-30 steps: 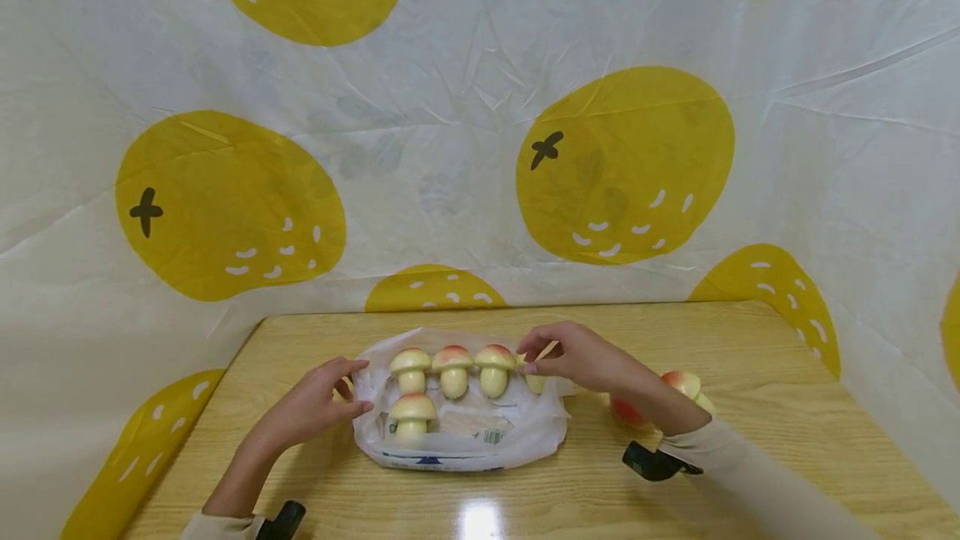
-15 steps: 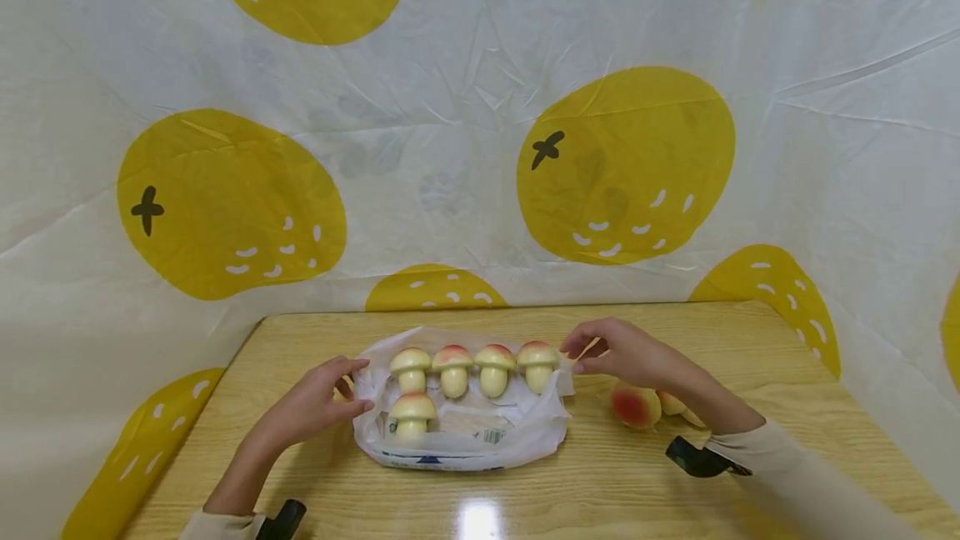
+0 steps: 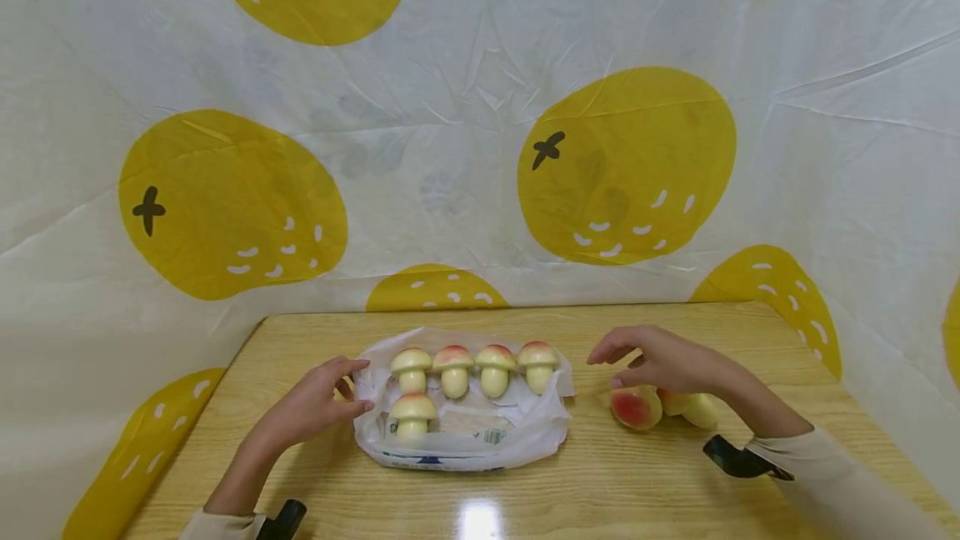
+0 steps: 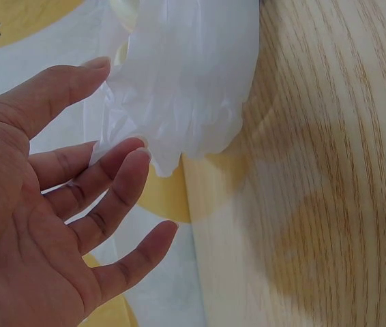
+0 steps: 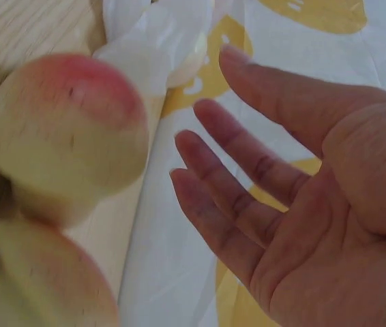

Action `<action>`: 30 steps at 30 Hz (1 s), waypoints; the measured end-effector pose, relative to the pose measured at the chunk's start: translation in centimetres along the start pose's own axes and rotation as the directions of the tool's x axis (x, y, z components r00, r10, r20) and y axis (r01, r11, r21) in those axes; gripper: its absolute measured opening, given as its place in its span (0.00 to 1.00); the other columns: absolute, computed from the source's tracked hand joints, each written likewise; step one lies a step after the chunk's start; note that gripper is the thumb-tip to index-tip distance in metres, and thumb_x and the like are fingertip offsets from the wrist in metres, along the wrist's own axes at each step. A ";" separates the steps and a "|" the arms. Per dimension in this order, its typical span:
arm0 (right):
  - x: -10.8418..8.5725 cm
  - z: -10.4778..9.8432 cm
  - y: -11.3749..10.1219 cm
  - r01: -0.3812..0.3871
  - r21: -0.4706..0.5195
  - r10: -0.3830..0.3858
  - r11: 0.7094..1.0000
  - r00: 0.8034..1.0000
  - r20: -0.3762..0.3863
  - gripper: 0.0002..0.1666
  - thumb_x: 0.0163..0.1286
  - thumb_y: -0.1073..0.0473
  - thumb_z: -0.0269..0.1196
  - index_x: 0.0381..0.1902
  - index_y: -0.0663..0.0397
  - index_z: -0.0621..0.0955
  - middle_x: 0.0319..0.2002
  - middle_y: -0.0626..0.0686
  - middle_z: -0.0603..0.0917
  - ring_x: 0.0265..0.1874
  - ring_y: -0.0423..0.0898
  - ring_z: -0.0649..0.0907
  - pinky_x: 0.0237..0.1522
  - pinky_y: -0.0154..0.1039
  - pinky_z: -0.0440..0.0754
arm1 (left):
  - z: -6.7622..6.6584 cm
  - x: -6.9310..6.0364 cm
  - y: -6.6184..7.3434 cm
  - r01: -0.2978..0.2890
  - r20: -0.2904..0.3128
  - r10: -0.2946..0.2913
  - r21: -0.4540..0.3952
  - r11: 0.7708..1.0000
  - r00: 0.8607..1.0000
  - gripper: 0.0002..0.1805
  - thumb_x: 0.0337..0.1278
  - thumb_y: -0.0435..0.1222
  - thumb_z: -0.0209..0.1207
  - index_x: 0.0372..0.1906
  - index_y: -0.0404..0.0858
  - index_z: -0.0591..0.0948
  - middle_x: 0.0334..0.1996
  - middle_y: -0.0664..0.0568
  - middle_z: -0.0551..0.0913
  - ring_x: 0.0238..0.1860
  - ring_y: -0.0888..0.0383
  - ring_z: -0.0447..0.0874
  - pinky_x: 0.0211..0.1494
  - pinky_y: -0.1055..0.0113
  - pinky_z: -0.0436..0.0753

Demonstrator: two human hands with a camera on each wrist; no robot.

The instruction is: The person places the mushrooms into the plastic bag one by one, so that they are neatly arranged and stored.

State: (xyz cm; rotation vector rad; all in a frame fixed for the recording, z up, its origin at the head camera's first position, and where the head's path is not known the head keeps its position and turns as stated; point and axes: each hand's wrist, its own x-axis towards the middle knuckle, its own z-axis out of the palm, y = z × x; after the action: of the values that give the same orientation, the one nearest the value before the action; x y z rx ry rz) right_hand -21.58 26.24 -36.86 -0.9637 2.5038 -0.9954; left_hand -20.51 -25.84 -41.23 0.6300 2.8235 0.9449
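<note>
Several pale yellow mushrooms with red-blushed caps lie in a white plastic bag (image 3: 510, 461) in the head view. Most form a row along its far side, ending at the right with one mushroom (image 3: 538, 369); another mushroom (image 3: 412, 417) lies below the left end. At the bag's left edge, my left hand (image 3: 322, 398) touches the plastic with spread, loosely bent fingers. My right hand (image 3: 667, 361), holding nothing, hovers by loose mushrooms to the right of the bag. One shows its red cap (image 5: 70, 122) in the right wrist view, apart from my fingers.
The wooden table (image 3: 585, 490) has its far edge against a white curtain (image 3: 450, 190) printed with large yellow fruit. Beside the nearest loose mushroom, more pale mushroom parts (image 3: 697, 411) lie partly under my right hand. Black straps (image 3: 738, 458) circle both wrists.
My right hand has let go of the mushroom at the row's right end and moved right, over to the loose mushrooms. The left hand has stayed at the bag's edge.
</note>
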 end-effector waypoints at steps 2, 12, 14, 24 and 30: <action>-0.4 -0.2 0.2 -0.007 0.009 0.007 1.000 1.000 0.011 0.17 0.71 0.57 0.68 0.57 0.48 0.83 0.56 0.51 0.83 0.58 0.62 0.80 0.53 0.56 0.83 | 0.0 0.0 0.0 0.000 -0.001 0.000 0.001 1.000 1.000 0.38 0.59 0.45 0.71 0.67 0.27 0.74 0.46 0.50 0.80 0.41 0.57 0.80 0.35 0.69 0.80; -1.6 -0.8 1.4 0.039 -0.086 -0.035 0.996 0.998 0.046 0.23 0.66 0.58 0.71 0.58 0.35 0.82 0.58 0.47 0.81 0.58 0.49 0.78 0.53 0.62 0.79 | 0.1 0.0 -0.1 0.002 -0.016 -0.002 0.020 1.000 1.000 0.38 0.59 0.46 0.71 0.67 0.27 0.74 0.47 0.49 0.81 0.41 0.55 0.81 0.35 0.68 0.80; -1.8 -0.9 1.6 0.047 -0.097 -0.041 0.994 0.998 0.056 0.24 0.66 0.59 0.71 0.58 0.34 0.82 0.57 0.47 0.81 0.58 0.45 0.78 0.53 0.62 0.79 | 0.1 0.0 -0.1 0.004 -0.022 -0.003 0.026 1.000 1.000 0.37 0.58 0.46 0.71 0.67 0.28 0.75 0.48 0.49 0.81 0.42 0.55 0.81 0.36 0.68 0.79; -2.6 -1.2 2.1 0.069 -0.062 -0.061 0.996 0.991 0.119 0.31 0.63 0.69 0.70 0.60 0.36 0.81 0.60 0.49 0.79 0.61 0.47 0.76 0.53 0.52 0.82 | 0.1 -0.1 -0.1 -0.006 -0.015 0.006 0.011 1.000 1.000 0.37 0.59 0.45 0.71 0.66 0.27 0.74 0.46 0.50 0.81 0.42 0.54 0.81 0.35 0.69 0.80; -2.5 -0.8 2.5 0.065 -0.069 -0.053 0.996 0.985 0.163 0.37 0.55 0.80 0.64 0.59 0.44 0.83 0.62 0.55 0.78 0.61 0.50 0.76 0.46 0.50 0.84 | 0.2 0.0 -0.2 -0.013 -0.017 0.014 0.018 1.000 1.000 0.36 0.59 0.45 0.71 0.66 0.27 0.74 0.46 0.51 0.81 0.41 0.55 0.81 0.35 0.69 0.80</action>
State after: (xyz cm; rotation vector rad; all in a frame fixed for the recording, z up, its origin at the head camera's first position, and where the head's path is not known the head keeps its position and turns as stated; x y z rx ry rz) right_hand -21.30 29.68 -37.94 -1.1000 2.4054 -0.8109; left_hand -20.52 -25.90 -41.50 0.6469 2.8495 0.9325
